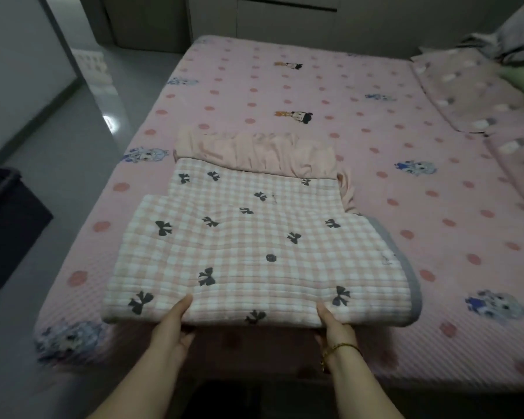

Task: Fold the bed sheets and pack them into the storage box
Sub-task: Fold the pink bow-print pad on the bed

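Observation:
A folded pink-and-white checked sheet (254,246) with black bows and a grey border lies near the front edge of the bed. A plain pink ruffled layer (254,155) sticks out from under its far side. My left hand (173,325) grips the sheet's near edge, thumb on top and fingers underneath. My right hand (333,325), with a gold bracelet at the wrist, grips the same edge further right in the same way. A dark storage box (9,225) stands on the floor at the left.
The bed (375,131) wears a pink dotted cover with cartoon figures. Pillows (472,95) and bunched bedding (518,34) lie at its right end. Grey floor (73,152) runs along the left, with cabinets (285,22) behind the bed.

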Available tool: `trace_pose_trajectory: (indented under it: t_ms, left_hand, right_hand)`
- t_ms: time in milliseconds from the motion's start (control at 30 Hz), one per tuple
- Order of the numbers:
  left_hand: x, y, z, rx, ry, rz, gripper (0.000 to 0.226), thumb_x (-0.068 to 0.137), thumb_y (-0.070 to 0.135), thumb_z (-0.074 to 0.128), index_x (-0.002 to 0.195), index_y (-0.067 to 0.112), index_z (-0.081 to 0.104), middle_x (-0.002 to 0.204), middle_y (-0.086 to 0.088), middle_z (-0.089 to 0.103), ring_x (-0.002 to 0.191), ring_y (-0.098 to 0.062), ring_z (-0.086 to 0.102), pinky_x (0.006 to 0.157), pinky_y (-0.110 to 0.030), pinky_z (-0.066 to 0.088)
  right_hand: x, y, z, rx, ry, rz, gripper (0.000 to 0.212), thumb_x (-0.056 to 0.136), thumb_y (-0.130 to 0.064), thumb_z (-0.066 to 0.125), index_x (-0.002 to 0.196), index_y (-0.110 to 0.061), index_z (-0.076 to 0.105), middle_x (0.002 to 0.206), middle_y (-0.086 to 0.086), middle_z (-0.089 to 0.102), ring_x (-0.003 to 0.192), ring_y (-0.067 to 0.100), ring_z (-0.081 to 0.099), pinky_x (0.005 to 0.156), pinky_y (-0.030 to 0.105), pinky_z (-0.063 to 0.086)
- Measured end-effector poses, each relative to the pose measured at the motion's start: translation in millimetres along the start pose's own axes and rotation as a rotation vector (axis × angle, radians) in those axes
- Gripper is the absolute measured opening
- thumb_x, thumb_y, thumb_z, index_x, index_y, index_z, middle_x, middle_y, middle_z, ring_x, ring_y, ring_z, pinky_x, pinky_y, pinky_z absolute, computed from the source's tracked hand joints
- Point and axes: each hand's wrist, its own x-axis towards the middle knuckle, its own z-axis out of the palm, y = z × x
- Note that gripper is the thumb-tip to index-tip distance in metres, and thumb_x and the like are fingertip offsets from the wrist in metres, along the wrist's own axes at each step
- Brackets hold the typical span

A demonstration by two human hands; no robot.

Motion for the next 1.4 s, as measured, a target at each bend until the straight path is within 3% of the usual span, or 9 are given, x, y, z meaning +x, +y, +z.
trace_pose_trajectory:
  t_ms: [467,667,800,1000,1100,1167,1233,1300,1400]
  left_hand:
    - [-57,11,10,-0.023,0.006,0.164,0.051,0.084,0.013,0.063,0.131,0.005,0.045,0.13,-0.012,0.053,0.114,-0.024,0.053,0.086,-0.032,0.043]
    - [-37,59,66,0.079,0.071,0.263,0.046,0.083,0.013,0.066,0.124,-0.001,0.05,0.11,-0.01,0.057,0.096,-0.023,0.055,0.071,-0.035,0.051]
    - [-11,103,113,0.119,0.035,0.31,0.04,0.084,0.016,0.065,0.119,0.001,0.052,0.105,-0.01,0.057,0.085,-0.025,0.057,0.055,-0.029,0.05]
    - [60,171,201,0.141,0.02,0.343,0.031,0.089,0.02,0.06,0.114,0.004,0.052,0.098,-0.011,0.059,0.067,-0.017,0.058,0.037,-0.016,0.047]
    - [111,190,238,0.445,-0.044,0.525,0.018,0.095,0.022,0.048,0.105,0.008,0.053,0.1,-0.018,0.061,0.053,-0.009,0.062,0.04,-0.015,0.047]
    - [140,186,244,0.859,-0.088,0.737,0.035,0.098,0.023,0.041,0.131,0.012,0.043,0.134,-0.019,0.046,0.107,-0.014,0.062,0.089,-0.029,0.048]
    - [163,168,240,1.438,-0.017,0.857,0.055,0.098,0.033,0.036,0.148,0.021,0.016,0.157,-0.005,0.009,0.144,-0.018,0.012,0.114,-0.034,0.005]
    - [174,150,227,1.883,0.037,0.921,0.064,0.096,0.05,0.027,0.148,0.029,-0.003,0.156,0.001,-0.014,0.144,-0.018,-0.013,0.107,-0.037,-0.023]
    - [191,135,217,2.006,0.062,0.936,0.075,0.077,0.074,-0.005,0.139,0.035,-0.024,0.143,0.006,-0.037,0.136,-0.016,-0.031,0.08,-0.037,-0.046]
  right_hand:
    - [-31,-32,-26,-0.256,0.0,-0.279,0.042,0.088,-0.018,0.06,0.12,0.008,0.052,0.125,0.02,0.054,0.115,0.034,0.051,0.087,0.033,0.04]
    - [-7,-78,36,-0.246,0.073,-0.49,0.026,0.09,-0.01,0.055,0.106,0.009,0.06,0.11,0.02,0.062,0.091,0.021,0.052,0.075,0.023,0.044]
    - [14,-121,92,-0.235,0.162,-0.633,0.019,0.091,-0.006,0.052,0.099,0.009,0.061,0.092,0.013,0.056,0.084,0.019,0.048,0.042,0.002,0.035]
    - [81,-185,176,-0.402,0.211,-0.76,0.038,0.092,-0.013,0.049,0.055,-0.013,0.039,0.06,0.007,0.042,0.067,0.024,0.042,0.065,0.027,0.033]
    - [116,-206,217,-0.591,0.012,-0.824,0.019,0.092,-0.002,0.044,0.089,-0.003,0.063,0.104,0.022,0.061,0.102,0.031,0.055,0.093,0.036,0.042]
    - [141,-196,231,-0.987,-0.15,-0.806,0.038,0.096,-0.008,0.039,0.134,-0.003,0.043,0.144,0.014,0.038,0.134,0.026,0.033,0.11,0.037,0.024]
    - [171,-176,237,-1.48,-0.154,-0.765,0.055,0.099,-0.027,0.034,0.148,-0.02,0.01,0.157,0.003,0.001,0.145,0.02,0.001,0.115,0.044,0.0]
    - [187,-158,237,-1.749,-0.136,-0.745,0.059,0.098,-0.042,0.026,0.148,-0.029,-0.004,0.155,-0.001,-0.016,0.143,0.02,-0.015,0.112,0.051,-0.011]
    - [205,-150,240,-1.845,-0.126,-0.755,0.065,0.095,-0.056,0.019,0.146,-0.032,-0.013,0.15,-0.002,-0.03,0.14,0.022,-0.025,0.105,0.057,-0.021]
